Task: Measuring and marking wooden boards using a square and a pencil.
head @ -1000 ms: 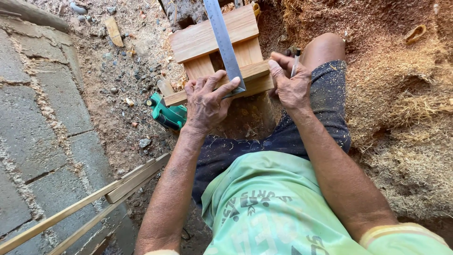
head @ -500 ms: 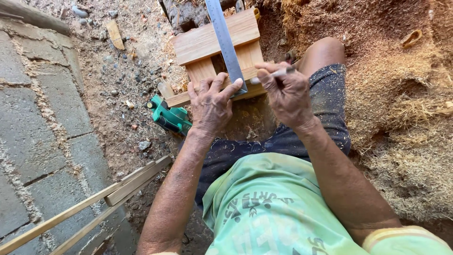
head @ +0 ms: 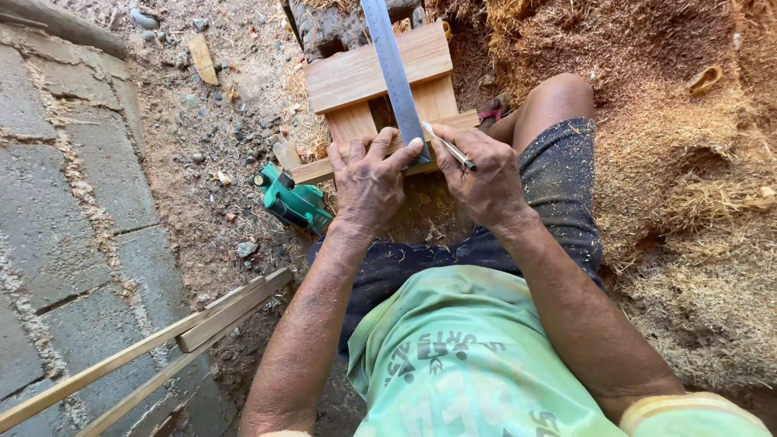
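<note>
Everything here sits around the wooden frame [head: 380, 81], a small piece of light planks lying on the dirt just past the person's knee. A steel ruler [head: 394, 73] runs across the frame's planks, and the left hand [head: 368, 182] lies flat with spread fingers pinning the ruler's near end to the frame's front rail. The right hand [head: 486, 178] is pinched around a pencil [head: 447, 146], tip right beside the ruler edge. A green power tool [head: 295, 202] lies just left of the frame. Loose wooden slats [head: 162, 344] lie well apart from it, nearer the paving.
</note>
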